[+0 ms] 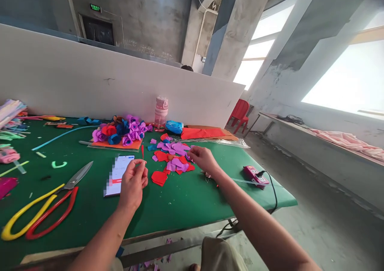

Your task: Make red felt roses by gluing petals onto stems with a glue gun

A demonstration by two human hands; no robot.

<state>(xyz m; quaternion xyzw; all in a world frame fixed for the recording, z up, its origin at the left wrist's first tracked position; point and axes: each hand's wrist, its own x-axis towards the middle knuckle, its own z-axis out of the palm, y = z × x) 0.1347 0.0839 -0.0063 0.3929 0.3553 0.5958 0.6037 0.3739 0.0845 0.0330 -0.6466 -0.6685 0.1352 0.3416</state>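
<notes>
Left hand [134, 179] pinched thin red strip [142, 152]; right hand [204, 159] curled beside loose petals [177, 148], hold unclear; a sideways sweep could have scattered them.

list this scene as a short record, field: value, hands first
left hand: pinches a narrow red piece
right hand: at the edge of loose purple and red pieces; grip unclear
flowers: purple, red, blue, bunched
phone: flat beside left hand
scissors: yellow and red handles, left of phone
bottle: pink, upright
tabletop: green
</notes>
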